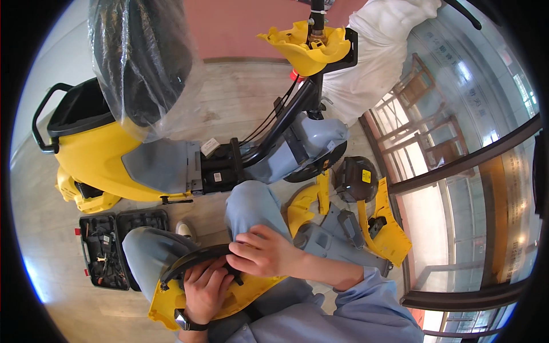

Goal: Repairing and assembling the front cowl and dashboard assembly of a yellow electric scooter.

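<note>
We find a yellow panel (pixel 245 294) lying across the lap (pixel 294 294), a curved black strip (pixel 191 259) along its far edge.

Pale grey-beige wood-look plank floor (pixel 229 86). Standing on it, left to upper centre: yellow-and-grey, partly stripped scooter (pixel 108 154). Lower left — open black plastic tool case with red latches (pixel 118 246). Right of centre — dark glossy rounded shell (pixel 349 180), curved yellow plastic piece (pixel 303 208), long grey plastic panel (pixel 317 243), angular yellow plastic panel (pixel 393 231).
</note>
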The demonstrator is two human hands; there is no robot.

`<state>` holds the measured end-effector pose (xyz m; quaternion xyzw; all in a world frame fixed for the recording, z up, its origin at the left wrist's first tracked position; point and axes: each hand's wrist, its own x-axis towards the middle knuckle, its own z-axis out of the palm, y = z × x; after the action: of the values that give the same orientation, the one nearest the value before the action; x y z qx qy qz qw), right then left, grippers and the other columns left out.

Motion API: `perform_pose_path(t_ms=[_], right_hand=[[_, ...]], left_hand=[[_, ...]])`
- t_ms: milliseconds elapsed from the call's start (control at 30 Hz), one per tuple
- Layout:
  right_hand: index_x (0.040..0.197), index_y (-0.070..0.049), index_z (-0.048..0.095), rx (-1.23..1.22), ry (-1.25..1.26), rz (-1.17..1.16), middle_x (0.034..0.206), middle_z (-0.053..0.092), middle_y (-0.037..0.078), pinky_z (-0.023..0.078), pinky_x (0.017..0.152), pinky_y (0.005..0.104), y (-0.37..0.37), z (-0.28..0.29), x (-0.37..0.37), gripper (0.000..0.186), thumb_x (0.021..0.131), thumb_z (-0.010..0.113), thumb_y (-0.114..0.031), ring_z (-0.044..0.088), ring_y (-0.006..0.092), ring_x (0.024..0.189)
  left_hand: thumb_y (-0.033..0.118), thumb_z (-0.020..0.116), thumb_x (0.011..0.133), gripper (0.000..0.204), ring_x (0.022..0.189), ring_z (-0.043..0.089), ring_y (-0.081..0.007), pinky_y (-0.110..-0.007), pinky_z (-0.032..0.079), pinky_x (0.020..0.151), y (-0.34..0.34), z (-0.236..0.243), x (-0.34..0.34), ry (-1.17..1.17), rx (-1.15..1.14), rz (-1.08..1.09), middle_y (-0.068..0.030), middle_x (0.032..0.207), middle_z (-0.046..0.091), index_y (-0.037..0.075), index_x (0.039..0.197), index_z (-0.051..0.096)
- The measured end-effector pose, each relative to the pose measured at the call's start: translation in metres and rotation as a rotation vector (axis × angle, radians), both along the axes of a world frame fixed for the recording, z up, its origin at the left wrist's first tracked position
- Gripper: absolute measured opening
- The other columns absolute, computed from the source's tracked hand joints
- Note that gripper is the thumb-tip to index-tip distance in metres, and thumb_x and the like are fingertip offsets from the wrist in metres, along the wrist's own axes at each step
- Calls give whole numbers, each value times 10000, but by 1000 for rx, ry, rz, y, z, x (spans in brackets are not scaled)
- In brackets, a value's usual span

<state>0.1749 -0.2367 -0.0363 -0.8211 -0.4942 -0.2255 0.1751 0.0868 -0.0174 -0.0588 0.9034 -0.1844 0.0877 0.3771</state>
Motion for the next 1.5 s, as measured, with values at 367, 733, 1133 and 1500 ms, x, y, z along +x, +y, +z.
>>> perform_pose_path(t_ms=[367, 733, 1133, 1500], right_hand=[[985, -235, 790, -13, 4, -6, 1079, 677, -26, 494, 863, 387, 7, 3, 0, 143, 842, 794, -239, 658, 174, 1012], [925, -160, 739, -62, -74, -48, 1074, 663, -34, 467, 868, 422, 4, -3, -3, 190, 883, 866, -295, 649, 183, 992], [979, -169, 738, -39, -32, -114, 1073, 623, -5, 445, 842, 443, 1, -9, -12, 241, 891, 890, -335, 635, 233, 999], [1033, -52, 620, 819, 879, -167, 1045, 687, 123, 505, 814, 369, 9, 16, -63, 216, 1102, 660, -252, 620, 230, 890]], left_hand=[[210, 854, 862, 205, 1147, 737, -263, -433, 557, 961, 5, -2, -1, -43, 63, 16, -39, 1203, 793, 110, 991, 729], [241, 812, 924, 197, 1187, 722, -247, -396, 551, 1003, 2, -5, -1, -96, 34, 4, -26, 1286, 777, 119, 1052, 724], [257, 758, 954, 221, 1253, 696, -252, -408, 567, 1020, 1, -12, -4, -92, -8, -14, -53, 1396, 739, 110, 1104, 691], [229, 860, 849, 213, 1016, 735, -219, -359, 571, 850, 12, 6, -8, -163, -34, -28, -22, 1168, 767, 130, 1013, 765]])
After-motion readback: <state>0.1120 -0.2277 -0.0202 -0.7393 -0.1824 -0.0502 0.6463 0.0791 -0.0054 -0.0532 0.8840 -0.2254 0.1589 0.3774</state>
